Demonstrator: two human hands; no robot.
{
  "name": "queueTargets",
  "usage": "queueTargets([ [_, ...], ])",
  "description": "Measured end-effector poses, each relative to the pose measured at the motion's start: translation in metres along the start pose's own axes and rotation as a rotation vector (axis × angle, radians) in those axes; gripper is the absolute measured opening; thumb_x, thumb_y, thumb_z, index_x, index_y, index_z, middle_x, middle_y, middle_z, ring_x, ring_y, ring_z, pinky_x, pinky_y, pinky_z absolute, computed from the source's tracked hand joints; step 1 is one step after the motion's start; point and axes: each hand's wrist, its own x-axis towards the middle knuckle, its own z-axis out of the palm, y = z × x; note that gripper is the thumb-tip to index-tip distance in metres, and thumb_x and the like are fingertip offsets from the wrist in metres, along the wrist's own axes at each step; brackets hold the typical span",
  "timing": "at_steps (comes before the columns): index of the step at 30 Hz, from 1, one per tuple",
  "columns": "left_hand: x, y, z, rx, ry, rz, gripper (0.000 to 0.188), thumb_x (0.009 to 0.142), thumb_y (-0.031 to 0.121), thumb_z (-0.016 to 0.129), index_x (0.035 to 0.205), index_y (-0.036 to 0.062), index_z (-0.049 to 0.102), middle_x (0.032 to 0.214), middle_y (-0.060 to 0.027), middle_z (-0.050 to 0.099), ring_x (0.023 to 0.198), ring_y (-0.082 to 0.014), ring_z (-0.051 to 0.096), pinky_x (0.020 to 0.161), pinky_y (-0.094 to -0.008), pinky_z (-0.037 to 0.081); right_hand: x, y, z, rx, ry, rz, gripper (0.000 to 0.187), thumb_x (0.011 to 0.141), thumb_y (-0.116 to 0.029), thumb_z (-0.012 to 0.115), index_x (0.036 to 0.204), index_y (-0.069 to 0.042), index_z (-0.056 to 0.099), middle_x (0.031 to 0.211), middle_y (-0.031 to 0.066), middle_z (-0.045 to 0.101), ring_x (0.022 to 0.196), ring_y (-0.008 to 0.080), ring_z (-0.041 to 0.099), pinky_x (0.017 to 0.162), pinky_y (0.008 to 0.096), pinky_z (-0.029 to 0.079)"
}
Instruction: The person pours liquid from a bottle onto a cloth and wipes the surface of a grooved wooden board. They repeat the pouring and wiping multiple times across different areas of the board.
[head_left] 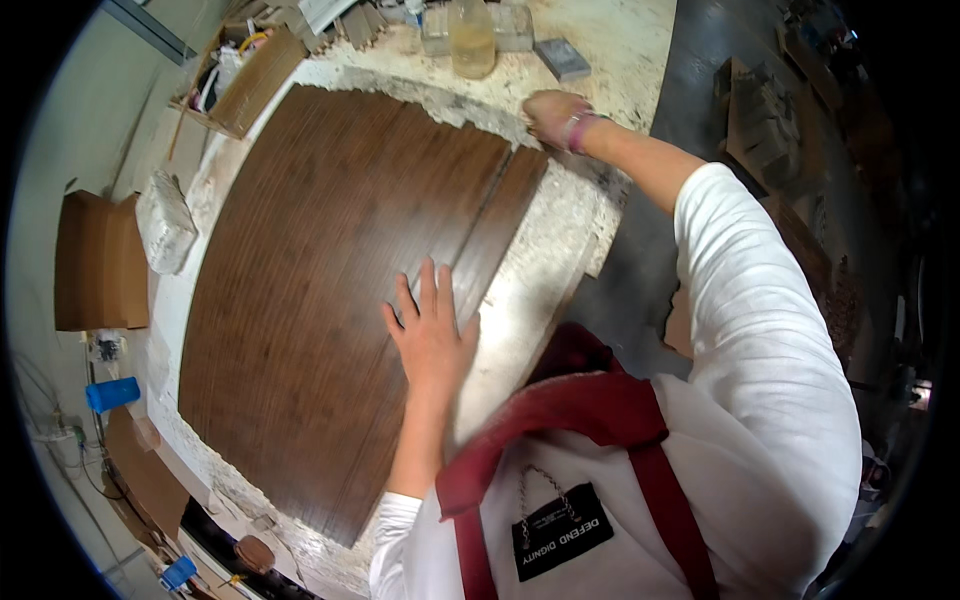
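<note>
A large dark brown wood-grain panel [330,260] lies flat on the worktable, with a thin dark line running along it close to its right edge. My left hand [432,325] rests on the panel near that edge, fingers spread and pointing away from me. Beyond the panel's far right corner, my right hand [553,117] is closed in a fist low over the table. Whatever it may grip is hidden by the fingers.
Pale, stained worktable [545,235] surrounds the panel. At the back stand a bottle of yellowish liquid [472,40] and a grey block [562,59]. A wooden box of tools [255,80], a wrapped white bundle [166,222] and a cardboard box [102,262] line the left.
</note>
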Motion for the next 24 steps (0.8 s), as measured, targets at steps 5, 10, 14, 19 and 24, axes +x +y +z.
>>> queueTargets([
  [5, -0.006, 0.000, 0.005, 0.024, -0.012, -0.043, 0.079, 0.085, 0.039, 0.068, 0.150, 0.0110, 0.033, 0.159, -0.0081, 0.025, 0.144, -0.0419, 0.023, 0.112, -0.0636, 0.019, -0.092, -0.082, -0.060, 0.415, 0.163, -0.274, 0.019, 0.094, -0.027, 0.054, 0.101, -0.013, 0.063, 0.102, 0.0090, 0.067, 0.100, 0.0274, 0.064, 0.083, 0.0414, 0.052],
  [10, 0.003, 0.004, 0.004, 0.022, 0.017, -0.008, 0.080, 0.084, 0.038, 0.068, 0.150, 0.0110, 0.033, 0.159, -0.0081, 0.025, 0.144, -0.0420, 0.023, 0.112, -0.0632, 0.019, -0.066, -0.069, -0.013, 0.136, 0.306, -0.245, 0.017, 0.094, -0.022, 0.053, 0.095, -0.009, 0.064, 0.093, 0.0124, 0.068, 0.082, 0.0245, 0.067, 0.065, 0.0394, 0.055],
  [14, 0.000, 0.002, 0.007, 0.018, 0.027, -0.028, 0.079, 0.085, 0.037, 0.068, 0.151, 0.0114, 0.033, 0.159, -0.0084, 0.025, 0.144, -0.0423, 0.023, 0.112, -0.0636, 0.018, -0.033, -0.064, -0.039, 0.116, 0.181, -0.175, 0.011, 0.089, -0.015, 0.058, 0.093, -0.008, 0.065, 0.092, 0.0120, 0.068, 0.086, 0.0290, 0.067, 0.074, 0.0402, 0.056],
  [19, 0.002, 0.003, 0.004, 0.015, 0.026, -0.029, 0.078, 0.085, 0.038, 0.067, 0.150, 0.0115, 0.033, 0.159, -0.0068, 0.025, 0.144, -0.0420, 0.023, 0.112, -0.0631, 0.018, -0.045, -0.078, -0.001, 0.100, 0.355, -0.433, 0.013, 0.085, -0.012, 0.059, 0.096, -0.009, 0.067, 0.093, 0.0103, 0.066, 0.087, 0.0296, 0.067, 0.076, 0.0414, 0.055],
  [24, 0.004, 0.005, 0.001, 0.008, 0.007, -0.026, 0.077, 0.086, 0.041, 0.065, 0.150, 0.0125, 0.034, 0.159, -0.0064, 0.025, 0.144, -0.0416, 0.023, 0.113, -0.0622, 0.019, 0.017, -0.029, -0.008, 0.052, 0.052, -0.136, 0.017, 0.080, -0.006, 0.063, 0.097, -0.007, 0.064, 0.098, 0.0114, 0.066, 0.090, 0.0297, 0.066, 0.075, 0.0404, 0.055],
])
